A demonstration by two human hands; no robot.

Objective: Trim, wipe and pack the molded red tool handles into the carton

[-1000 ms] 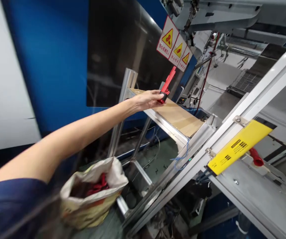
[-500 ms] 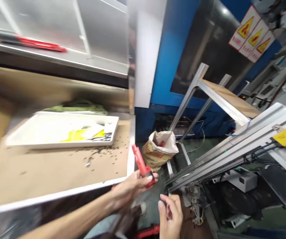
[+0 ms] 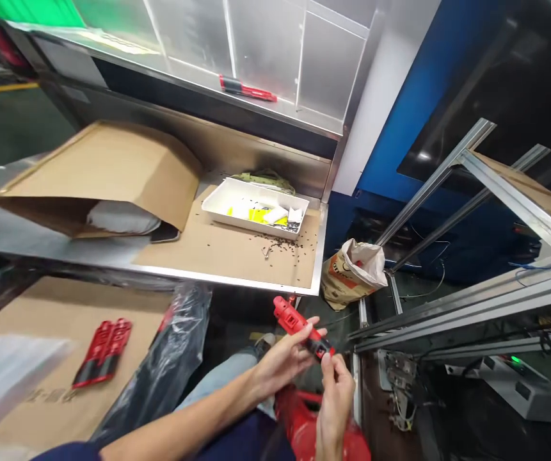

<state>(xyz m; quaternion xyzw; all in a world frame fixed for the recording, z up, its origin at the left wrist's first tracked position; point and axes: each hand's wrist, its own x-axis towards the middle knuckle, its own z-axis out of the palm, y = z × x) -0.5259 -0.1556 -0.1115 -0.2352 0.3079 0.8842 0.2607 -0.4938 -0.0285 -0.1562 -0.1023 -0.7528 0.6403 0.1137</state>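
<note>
My left hand (image 3: 285, 358) grips a red plastic part with a black end (image 3: 299, 324) over my lap. Its red tip points up and left. My right hand (image 3: 336, 387) is closed in a pinch at the part's black end, fingertips touching it. Below both hands lies a red bag or container (image 3: 299, 416), partly hidden by my arms. Two similar red parts (image 3: 103, 351) lie on cardboard at the lower left. Another red and black part (image 3: 246, 88) rests on the metal ledge at the top.
A white tray (image 3: 256, 208) with yellow and white bits sits on the brown bench top (image 3: 227, 253). A folded cardboard box (image 3: 102, 176) lies to its left. A paper sack (image 3: 354, 272) stands on the floor beside a slanted aluminium frame (image 3: 452, 160). Black plastic film (image 3: 169, 358) hangs at my left.
My left hand took the red part off the slanted wooden chute and brought it down to my lap. My right hand has come up to pinch its black end. The view swung left.
</note>
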